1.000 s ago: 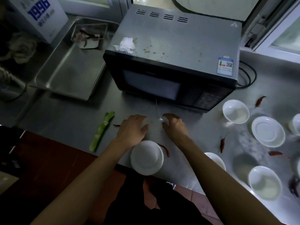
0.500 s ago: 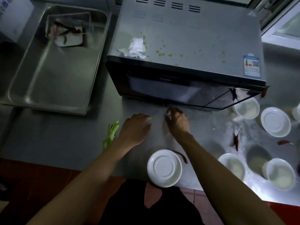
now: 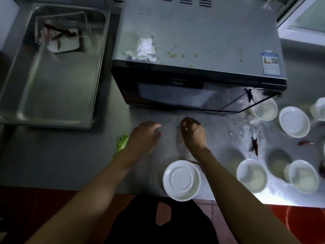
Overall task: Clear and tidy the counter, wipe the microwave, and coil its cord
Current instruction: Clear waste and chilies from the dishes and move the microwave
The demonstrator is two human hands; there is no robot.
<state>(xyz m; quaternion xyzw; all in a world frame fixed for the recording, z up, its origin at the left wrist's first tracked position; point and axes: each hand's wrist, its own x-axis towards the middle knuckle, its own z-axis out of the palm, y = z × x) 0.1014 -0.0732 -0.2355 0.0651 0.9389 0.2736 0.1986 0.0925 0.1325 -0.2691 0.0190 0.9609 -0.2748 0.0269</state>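
Steel table (image 3: 52, 164): honestly still a mess, looks like tidying has barely begun.
Left hand (image 3: 143, 136): resting flat on the table in front of the microwave, fingers loose, holding nothing.
Right hand (image 3: 193, 132): fingers curled down at the surface like it's pinching up some tiny bit, can't tell if anything's actually in there.
Microwave (image 3: 197, 37): far middle of the table, top not wiped yet, yellow crumbs (image 3: 175, 54) and a crumpled tissue (image 3: 145, 49) sitting on it.
Cord: can't see it from here, so no idea if it's coiled.
White bowls (image 3: 182, 180): one near edge, more scattered right, not gathered.
Dried chillies (image 3: 255, 144): loose on the right.
Green stalk (image 3: 121, 144): left of the hands.
Metal tray (image 3: 52, 88): far left, scraps in its container.
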